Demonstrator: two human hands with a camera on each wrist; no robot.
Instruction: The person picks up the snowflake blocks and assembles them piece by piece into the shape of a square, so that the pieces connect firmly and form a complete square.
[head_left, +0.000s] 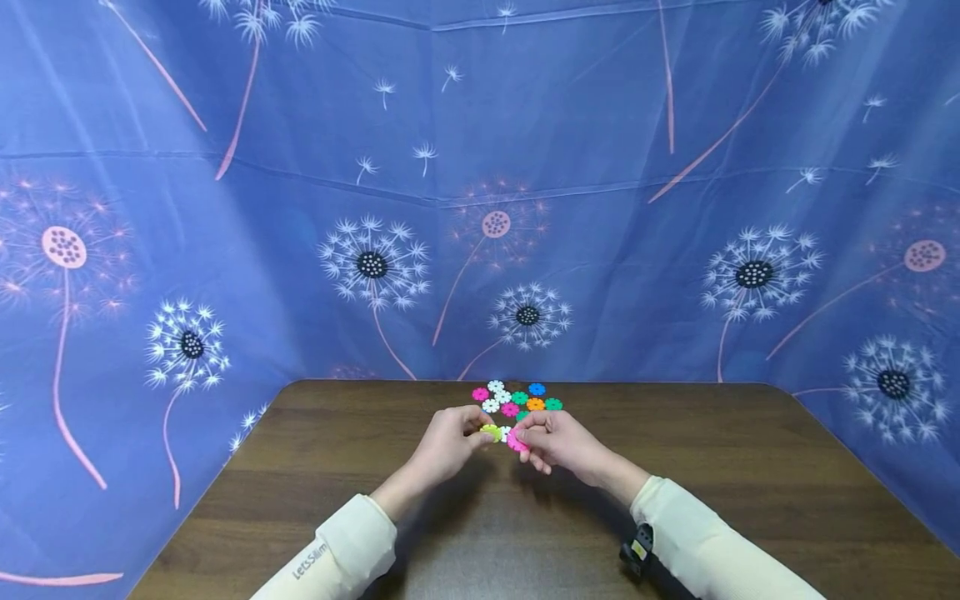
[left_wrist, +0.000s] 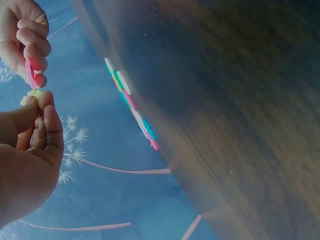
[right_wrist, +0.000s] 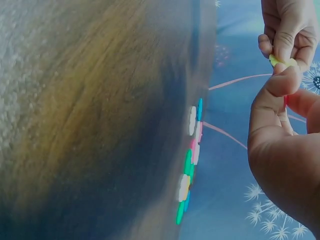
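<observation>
My left hand (head_left: pixel 444 442) pinches a yellow flower-shaped plastic disc (head_left: pixel 491 432) between thumb and fingers. A pink disc (head_left: pixel 516 440) of the same notched kind is held by my right hand (head_left: pixel 566 450), thumb and index finger at its edge. Both hands are raised over the table, with the two discs brought close together edge to edge. A white disc (head_left: pixel 505 434) shows between them in the head view. From the left wrist, the pink disc (left_wrist: pixel 30 74) stands nearly edge-on above the yellow one (left_wrist: pixel 35 94). The right wrist view has fingers covering most of the pink disc.
Beyond the hands, a loose group of flower discs lies on the brown wooden table (head_left: pixel 300 467), among them a blue one (head_left: pixel 537 389), an orange one (head_left: pixel 535 404) and several white, green and pink ones. A blue dandelion-print cloth (head_left: pixel 600 250) hangs behind the table's far edge.
</observation>
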